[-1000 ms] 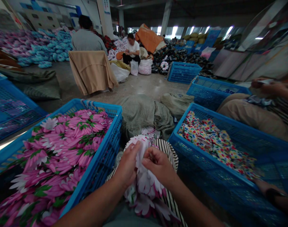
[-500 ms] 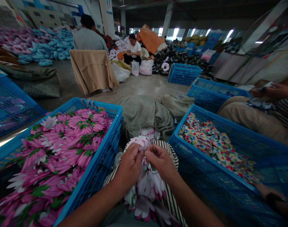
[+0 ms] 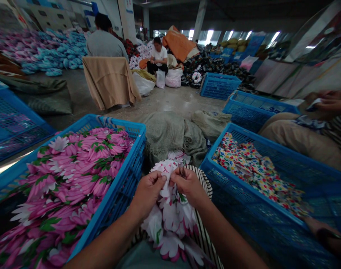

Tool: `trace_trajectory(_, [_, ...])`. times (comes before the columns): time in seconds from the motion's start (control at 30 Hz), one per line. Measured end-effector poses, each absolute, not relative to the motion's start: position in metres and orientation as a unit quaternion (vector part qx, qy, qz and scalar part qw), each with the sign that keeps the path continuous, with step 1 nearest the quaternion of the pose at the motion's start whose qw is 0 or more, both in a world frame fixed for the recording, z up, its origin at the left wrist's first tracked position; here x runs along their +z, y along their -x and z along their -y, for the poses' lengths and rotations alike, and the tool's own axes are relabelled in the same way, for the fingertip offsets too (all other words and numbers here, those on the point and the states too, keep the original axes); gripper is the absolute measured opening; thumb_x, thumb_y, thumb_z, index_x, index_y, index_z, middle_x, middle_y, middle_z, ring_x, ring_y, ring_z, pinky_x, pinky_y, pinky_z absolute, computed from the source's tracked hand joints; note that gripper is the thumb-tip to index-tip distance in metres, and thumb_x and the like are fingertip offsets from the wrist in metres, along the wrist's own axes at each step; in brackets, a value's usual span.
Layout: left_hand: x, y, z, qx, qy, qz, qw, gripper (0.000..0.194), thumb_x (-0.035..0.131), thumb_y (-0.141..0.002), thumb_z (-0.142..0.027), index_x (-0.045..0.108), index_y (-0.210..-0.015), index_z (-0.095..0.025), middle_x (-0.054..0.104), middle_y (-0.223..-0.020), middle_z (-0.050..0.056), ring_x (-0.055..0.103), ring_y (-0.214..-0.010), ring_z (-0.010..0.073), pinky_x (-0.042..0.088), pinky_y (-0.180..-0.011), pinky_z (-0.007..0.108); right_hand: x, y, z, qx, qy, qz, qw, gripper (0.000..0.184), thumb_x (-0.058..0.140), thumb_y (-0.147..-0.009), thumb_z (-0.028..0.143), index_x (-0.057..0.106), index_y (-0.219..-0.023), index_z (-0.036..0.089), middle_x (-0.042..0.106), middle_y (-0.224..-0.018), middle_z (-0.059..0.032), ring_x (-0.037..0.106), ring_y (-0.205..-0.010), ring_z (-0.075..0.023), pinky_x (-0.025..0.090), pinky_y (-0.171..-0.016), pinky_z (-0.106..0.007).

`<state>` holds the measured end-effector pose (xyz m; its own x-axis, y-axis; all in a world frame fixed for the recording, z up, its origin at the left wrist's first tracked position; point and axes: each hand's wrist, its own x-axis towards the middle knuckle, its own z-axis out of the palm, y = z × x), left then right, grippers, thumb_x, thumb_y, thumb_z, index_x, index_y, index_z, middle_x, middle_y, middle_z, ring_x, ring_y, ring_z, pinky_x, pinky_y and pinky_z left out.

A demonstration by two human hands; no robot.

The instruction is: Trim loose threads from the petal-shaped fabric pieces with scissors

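Left hand (image 3: pixel 148 191) and right hand (image 3: pixel 189 186) slightly farther apart than half second ago. Left grip pinches white-pink petal cloth (image 3: pixel 170 216); right grip narrow beside it, hold unclear. Cloth hangs over striped fabric (image 3: pixel 205 181). Handling seems unfinished.

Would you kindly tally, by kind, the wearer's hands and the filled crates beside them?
Bare left hand and bare right hand, holding white pink-edged fabric: 2
Left blue plastic crate of pink-and-green pieces: 1
Right blue plastic crate of multicoloured pieces: 1
Total: 4
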<state>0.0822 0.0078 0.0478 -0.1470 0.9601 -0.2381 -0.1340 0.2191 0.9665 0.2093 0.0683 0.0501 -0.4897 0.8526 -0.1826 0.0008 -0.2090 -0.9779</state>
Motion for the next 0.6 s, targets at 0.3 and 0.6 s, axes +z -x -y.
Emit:
trace_trajectory(0.3, [0.061,-0.082,-0.009,0.510,-0.452,-0.557,0.475,0.021,0.060,-0.073,-0.031,0.052,-0.061,-0.016,0.046,-0.061,-0.003,0.043,-0.059,0.0105,0.034,-0.057,0.021,0.053,-0.215,-0.070,0.700,0.366,0.537,0.295,0.022,0.059,-0.069,0.030,0.046,-0.059,0.017,0.032,-0.040,0.0103,0.022,-0.034,-0.0036,0.017,-0.036,-0.018])
trace_trajectory(0.6, [0.062,-0.085,-0.008,0.515,-0.331,-0.493,0.618,0.026,0.069,-0.066,-0.034,0.052,-0.063,-0.015,0.047,-0.053,-0.005,0.040,-0.048,0.0064,0.030,-0.048,0.018,0.054,-0.223,-0.068,0.754,0.319,0.505,0.273,0.027,0.062,-0.069,0.037,0.046,-0.064,0.017,0.034,-0.040,0.0100,0.023,-0.033,-0.0029,0.015,-0.033,-0.017])
